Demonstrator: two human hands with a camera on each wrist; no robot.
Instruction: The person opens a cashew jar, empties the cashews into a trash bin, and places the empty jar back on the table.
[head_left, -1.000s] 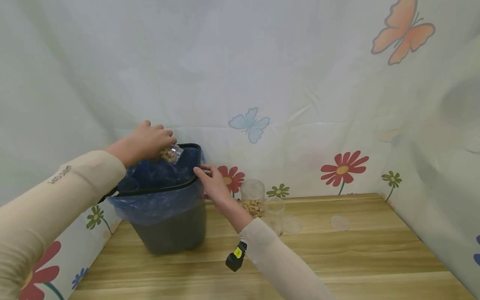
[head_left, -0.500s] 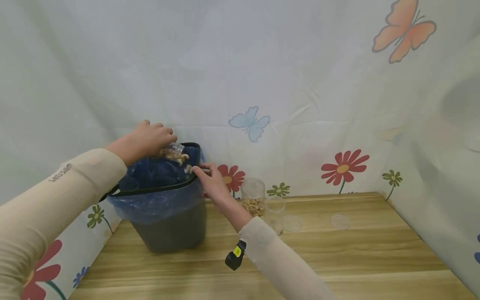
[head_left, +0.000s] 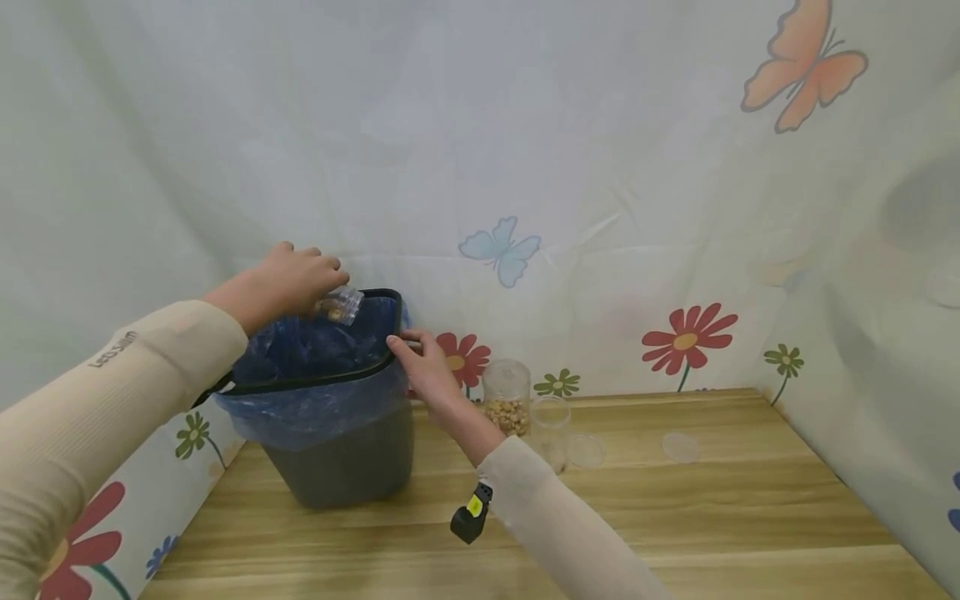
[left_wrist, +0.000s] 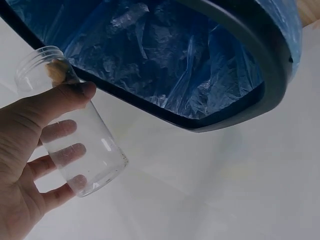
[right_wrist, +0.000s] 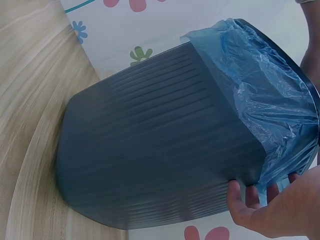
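Jar [left_wrist: 97, 145] in my left hand [left_wrist: 22, 137], fingers curled round it, thumb laid across the front. The left wrist view gives me the grip in full: my fingertips show through the clear plastic, and a few nuts [left_wrist: 56, 71] sit just inside its lidless mouth, at the upper left of the frame. The head view hides most of the jar under my knuckles, yet shows what the wrist camera does not: the jar is tipped, mouth angled down to the right, above the bin [head_left: 348, 467] at the left of the frame.

My right hand [right_wrist: 285, 212] has hold of the bin at its rim [head_left: 315, 382]. From the head I see the thumb at the right-hand edge; the right wrist view instead shows my fingertips under the rim, against the bin's outer wall and the folded blue liner [right_wrist: 270, 100], at lower right. Ridges on the wall show only there.

Beyond my right forearm, near the centre of the head view, a bigger container [head_left: 506, 412] stands partly filled with nuts, and an upright see-through cup [head_left: 551, 442] is just beside it. Two clear discs [head_left: 680, 447] lie farther right on the wooden table [head_left: 675, 525]. Behind everything hangs a flowered sheet [head_left: 375, 125], an orange butterfly [head_left: 802, 71] at its upper right.
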